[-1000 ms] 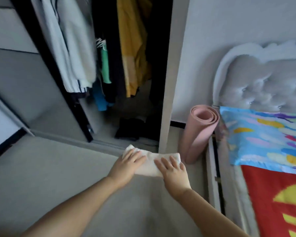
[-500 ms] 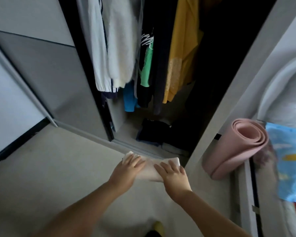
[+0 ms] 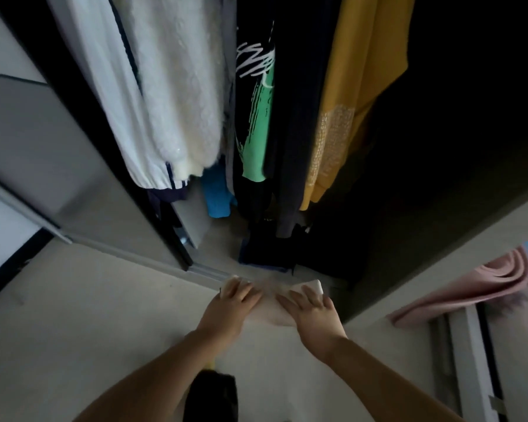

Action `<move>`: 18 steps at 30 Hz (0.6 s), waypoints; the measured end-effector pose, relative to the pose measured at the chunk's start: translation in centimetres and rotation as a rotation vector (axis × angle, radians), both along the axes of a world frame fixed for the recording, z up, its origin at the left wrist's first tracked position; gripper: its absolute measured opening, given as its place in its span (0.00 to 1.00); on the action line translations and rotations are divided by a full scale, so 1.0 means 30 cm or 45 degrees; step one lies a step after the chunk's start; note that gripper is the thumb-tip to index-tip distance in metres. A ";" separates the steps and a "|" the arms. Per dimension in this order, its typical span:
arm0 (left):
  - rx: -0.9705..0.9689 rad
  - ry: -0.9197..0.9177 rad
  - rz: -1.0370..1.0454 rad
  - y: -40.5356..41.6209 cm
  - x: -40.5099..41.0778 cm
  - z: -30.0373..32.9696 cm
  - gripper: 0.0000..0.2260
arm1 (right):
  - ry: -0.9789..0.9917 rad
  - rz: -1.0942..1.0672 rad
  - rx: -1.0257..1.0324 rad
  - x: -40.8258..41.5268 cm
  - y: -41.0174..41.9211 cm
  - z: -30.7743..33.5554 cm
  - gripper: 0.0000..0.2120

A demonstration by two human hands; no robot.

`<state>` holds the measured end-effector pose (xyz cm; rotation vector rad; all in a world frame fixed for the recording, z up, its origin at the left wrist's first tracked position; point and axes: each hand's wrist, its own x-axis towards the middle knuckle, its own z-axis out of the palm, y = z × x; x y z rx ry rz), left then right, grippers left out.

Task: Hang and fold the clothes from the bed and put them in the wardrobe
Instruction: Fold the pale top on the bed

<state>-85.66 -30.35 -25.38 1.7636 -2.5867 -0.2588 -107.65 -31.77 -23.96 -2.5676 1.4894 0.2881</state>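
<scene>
A folded pale cloth (image 3: 270, 303) is held flat in front of me at the wardrobe's opening. My left hand (image 3: 230, 309) grips its left end and my right hand (image 3: 313, 313) its right end, fingers on top. The open wardrobe (image 3: 409, 147) is straight ahead. White garments (image 3: 171, 95), a black top with a green print (image 3: 256, 117) and a yellow garment (image 3: 354, 95) hang inside. Dark folded clothes (image 3: 265, 248) lie on the wardrobe floor just beyond the cloth.
The grey sliding door (image 3: 43, 166) stands at the left, with its track (image 3: 208, 274) running under my hands. A rolled pink mat (image 3: 482, 284) leans at the right beside the bed frame (image 3: 473, 360). A dark shape (image 3: 214, 394) is between my arms on the pale floor (image 3: 89, 330).
I have moved closer to the wardrobe, both hands still on the folded cloth. The view has swung left, so the bed and pillow have slid almost out of sight.
</scene>
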 end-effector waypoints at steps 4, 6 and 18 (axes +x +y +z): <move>0.043 0.078 -0.105 -0.168 0.095 -0.117 0.40 | -0.070 -0.082 0.009 0.080 -0.118 -0.110 0.46; 0.030 0.132 -0.186 -0.285 0.169 -0.213 0.38 | -0.080 -0.092 0.014 0.148 -0.197 -0.186 0.47; -0.249 0.055 -0.389 -0.984 0.208 -1.062 0.28 | 0.198 -0.030 -0.200 0.203 -0.825 -0.980 0.34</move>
